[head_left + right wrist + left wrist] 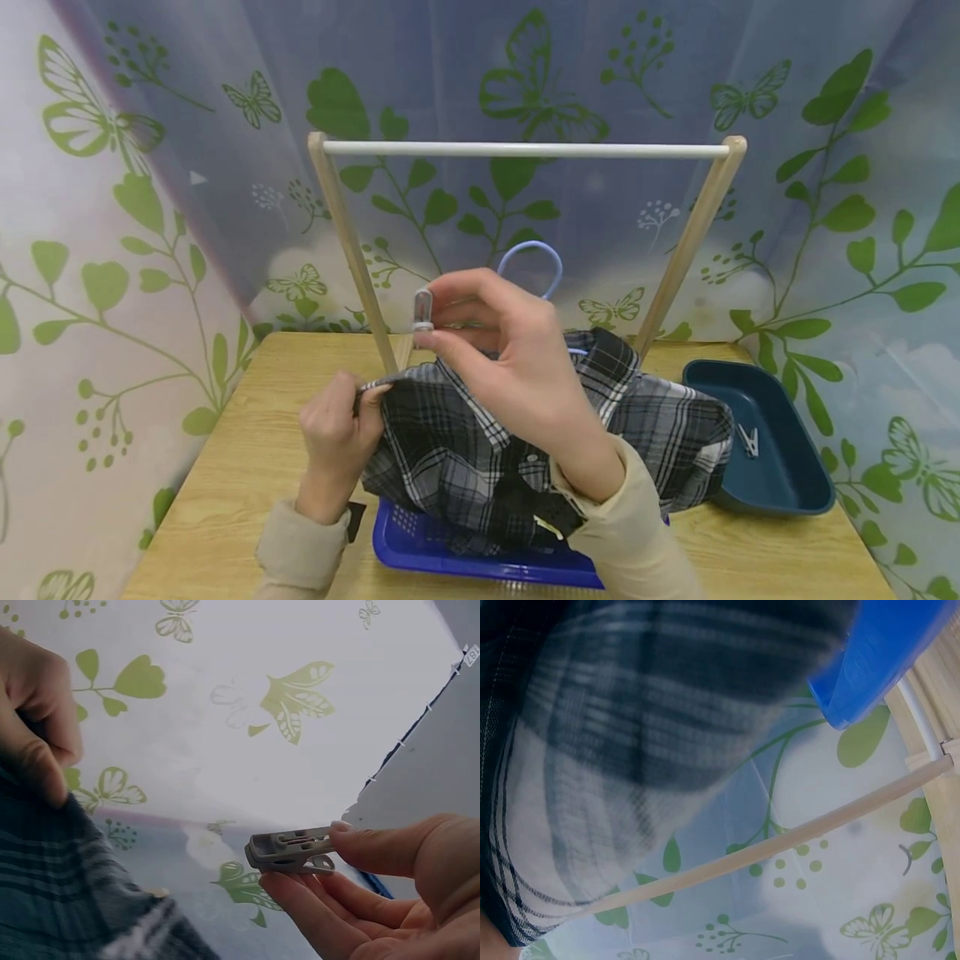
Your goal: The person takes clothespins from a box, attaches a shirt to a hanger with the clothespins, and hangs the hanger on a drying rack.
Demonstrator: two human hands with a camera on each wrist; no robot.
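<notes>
Two hands are at work, and both are closed on something. The left hand [341, 425] has its fingers folded, and it pinches the edge of one shirt [450, 467] between the thumb and the fingers. The right hand [517, 367] is raised in front of the shirt, and its thumb and fingertips pinch one grey clip [266, 851], with a small gap between the fingers where the clip sits. This clip is held up in the air, apart from the cloth. The shirt is checked in black, grey and white, with a collar and pale buttons, and its cloth is full of folds. One light blue hanger [532, 243] is at its collar, with the round loop above. Below the shirt is one blue basket [480, 568] with holes in its side; the lower cloth hangs over it, so I cannot tell what else lies inside. To the right, beside the sleeve of the shirt, stands one dark teal tray [780, 475], and in it lies a second clip [750, 440], pale in colour; so two clips are visible. Behind the shirt stands one rack [525, 150], with a white bar between two wooden posts. All this is on a wooden bench [225, 467], before a curtain [150, 292] printed with green leaves and butterflies.
</notes>
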